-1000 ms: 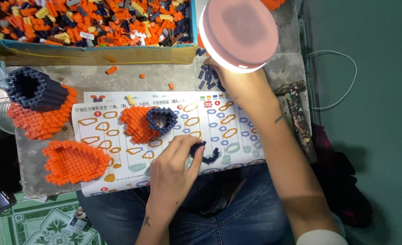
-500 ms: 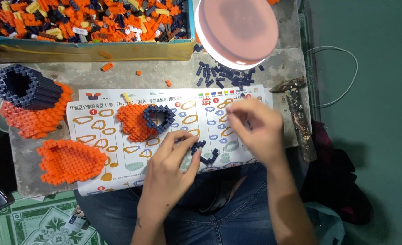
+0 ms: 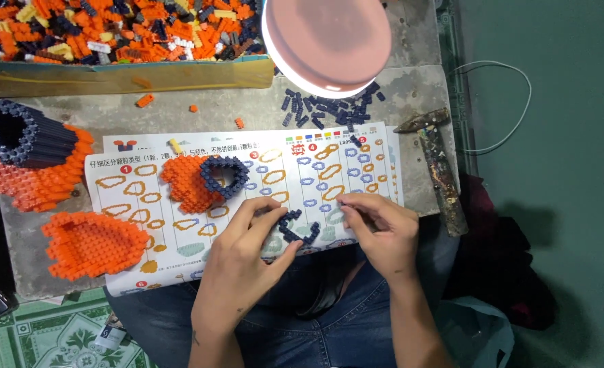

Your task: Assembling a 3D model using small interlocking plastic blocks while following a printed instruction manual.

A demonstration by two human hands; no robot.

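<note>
My left hand (image 3: 242, 257) rests on the instruction sheet (image 3: 131, 204), its fingers around a small curved chain of dark blue bricks (image 3: 295, 228). My right hand (image 3: 378, 228) sits just right of that chain, fingertips pinched together, seemingly on a tiny dark piece that I can barely make out. An orange brick piece with a dark blue heart-shaped ring (image 3: 210, 178) lies on the sheet above my left hand.
A box of mixed loose bricks (image 3: 111, 27) stands at the back. A round pink lamp (image 3: 326, 41) hangs over a pile of dark blue bricks (image 3: 329, 109). Two orange assemblies (image 3: 36, 160) (image 3: 91, 244) lie left. A hammer (image 3: 438, 163) lies right.
My right hand came back from the dark blue pile under the lamp down to the sheet, beside my left hand. The left hand stayed on the dark blue chain.
</note>
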